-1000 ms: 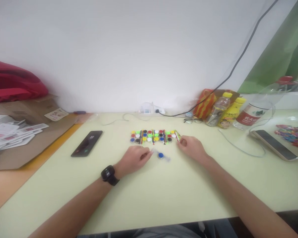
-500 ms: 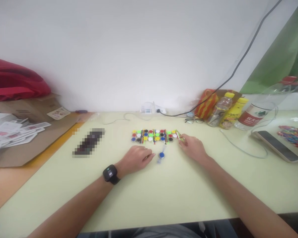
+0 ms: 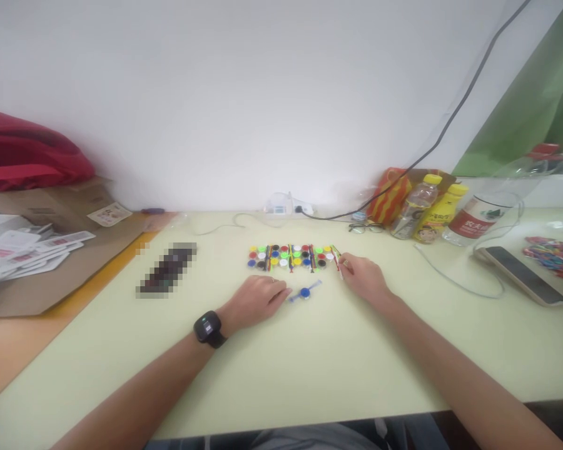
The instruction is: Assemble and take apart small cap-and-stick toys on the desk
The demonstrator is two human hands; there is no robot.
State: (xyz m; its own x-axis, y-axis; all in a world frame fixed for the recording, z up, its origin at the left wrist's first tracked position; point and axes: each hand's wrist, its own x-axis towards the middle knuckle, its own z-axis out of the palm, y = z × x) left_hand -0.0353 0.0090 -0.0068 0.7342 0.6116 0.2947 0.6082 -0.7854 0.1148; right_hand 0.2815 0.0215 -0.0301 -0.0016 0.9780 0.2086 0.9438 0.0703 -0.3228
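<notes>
My left hand [image 3: 259, 300] rests on the pale table with its fingers curled in and nothing visible in them. Just right of its fingertips lies a blue round disc [image 3: 304, 292] with two see-through blue blades, like a small spinner. Farther back, rows of small coloured discs [image 3: 298, 255] lie grouped, with thin coloured sticks [image 3: 291, 257] between the groups. At the right end of these rows, my right hand [image 3: 363, 276] has its fingers closed at a few thin sticks [image 3: 336, 257]. Its fingertips are partly hidden.
On the right are a phone [image 3: 523, 276], a heap of coloured pieces [image 3: 551, 255] and several bottles [image 3: 432, 215]. Glasses [image 3: 366, 229] and a power strip [image 3: 281, 206] lie by the wall. A pixelated dark object [image 3: 169, 272] and cardboard [image 3: 60, 269] are left.
The blue disc's blades have turned from nearly upright to a slant, rising to the right. The sticks at my right fingertips have shifted slightly. My left hand has barely moved.
</notes>
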